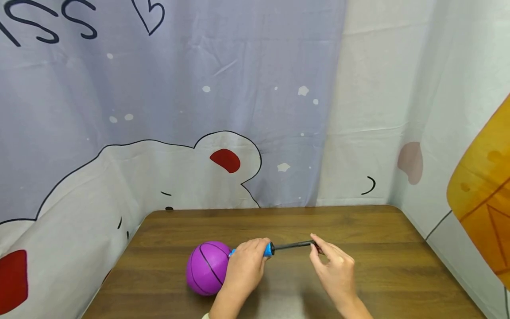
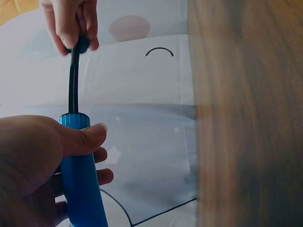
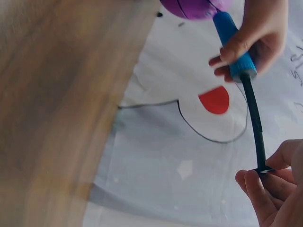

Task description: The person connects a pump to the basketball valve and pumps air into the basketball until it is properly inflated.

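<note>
A blue hand pump (image 2: 81, 175) lies in my left hand (image 1: 246, 266), whose fingers and thumb curl round its barrel. Its front end meets a purple ball (image 1: 207, 268) with black lines, at the left in the head view. From the pump's other end a black rod (image 1: 292, 245) is drawn out toward the right. My right hand (image 1: 336, 270) pinches the black end of that rod between thumb and fingers. Whether a needle enters the ball is hidden; in the right wrist view the barrel's tip reaches the ball (image 3: 194, 7).
Under the hands is a brown wooden table (image 1: 358, 230). A printed cloth (image 1: 279, 110) with bear drawings hangs along its back and sides, and an orange-yellow shape (image 1: 484, 195) is printed at the right.
</note>
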`<state>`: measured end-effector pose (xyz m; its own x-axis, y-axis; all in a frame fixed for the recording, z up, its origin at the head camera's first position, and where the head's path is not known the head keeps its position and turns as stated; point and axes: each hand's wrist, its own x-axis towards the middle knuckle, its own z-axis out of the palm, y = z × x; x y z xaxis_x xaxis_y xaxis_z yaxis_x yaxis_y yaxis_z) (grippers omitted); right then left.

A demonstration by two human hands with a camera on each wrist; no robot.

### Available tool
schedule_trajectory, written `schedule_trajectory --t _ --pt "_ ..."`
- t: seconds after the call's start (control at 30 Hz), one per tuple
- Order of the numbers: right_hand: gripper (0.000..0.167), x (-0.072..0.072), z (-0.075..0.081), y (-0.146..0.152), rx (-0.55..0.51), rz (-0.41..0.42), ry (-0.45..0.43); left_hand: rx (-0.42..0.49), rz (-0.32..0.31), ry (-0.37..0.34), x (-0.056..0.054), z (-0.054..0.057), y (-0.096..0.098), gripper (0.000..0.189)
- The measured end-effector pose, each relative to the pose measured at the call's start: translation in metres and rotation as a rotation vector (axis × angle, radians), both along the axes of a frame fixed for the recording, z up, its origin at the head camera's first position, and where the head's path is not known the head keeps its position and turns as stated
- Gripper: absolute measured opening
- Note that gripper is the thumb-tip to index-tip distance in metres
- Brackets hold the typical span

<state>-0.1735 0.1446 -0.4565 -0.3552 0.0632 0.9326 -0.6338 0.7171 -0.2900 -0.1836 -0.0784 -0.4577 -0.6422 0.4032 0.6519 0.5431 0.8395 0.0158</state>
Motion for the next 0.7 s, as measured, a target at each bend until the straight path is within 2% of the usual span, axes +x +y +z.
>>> schedule_trajectory --t 0.23,0.37,0.47,0.7 --pt "0.029 0.000 0.005 0.004 -0.031 -0.053 -0.003 0.019 0.024 -0.037 -0.003 0.002 0.000 0.039" --pt "0.033 0.000 0.001 -0.007 -0.045 -0.063 0.015 0.022 0.031 -0.021 -0.002 0.002 0.002 0.042" --pt "0.032 0.001 -0.003 -0.018 -0.045 -0.034 0.001 0.011 0.028 0.008 -0.002 0.001 0.005 0.044" --pt "0.032 0.009 -0.015 -0.046 -0.026 0.070 -0.100 -0.014 0.008 0.056 0.002 -0.002 0.016 0.044"
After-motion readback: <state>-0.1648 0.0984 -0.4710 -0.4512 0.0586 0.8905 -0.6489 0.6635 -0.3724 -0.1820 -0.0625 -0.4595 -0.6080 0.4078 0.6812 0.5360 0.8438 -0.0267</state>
